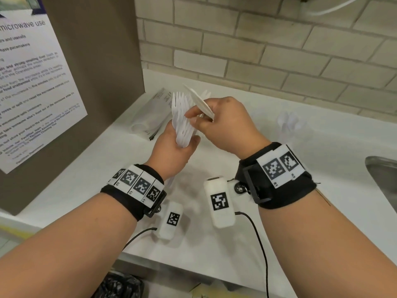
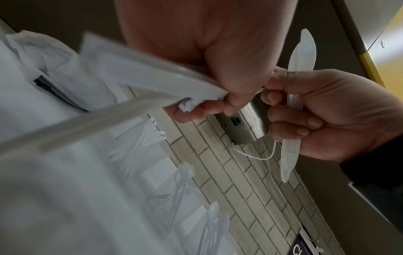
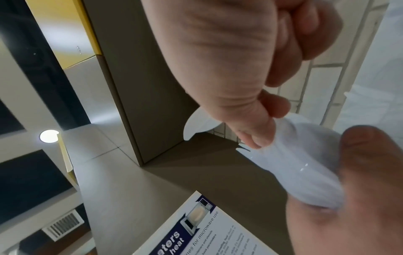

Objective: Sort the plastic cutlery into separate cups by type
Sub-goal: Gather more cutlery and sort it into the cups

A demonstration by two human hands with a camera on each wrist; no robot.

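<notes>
My left hand grips a bundle of white plastic forks by the handles, tines pointing up and away. My right hand holds a few white plastic knives in its curled fingers, blades up, while its thumb and forefinger touch the fork bundle. The left wrist view shows the knives running through the right fist. Blurred in the right wrist view, the forks sit beside my thumb. A clear cup holding spoons stands on the counter to the right. Several clear cups with cutlery line the wall.
A crumpled clear plastic bag lies on the white counter at the back left. A brown panel with a microwave notice closes the left side. A steel sink is at the right edge. Brick wall behind.
</notes>
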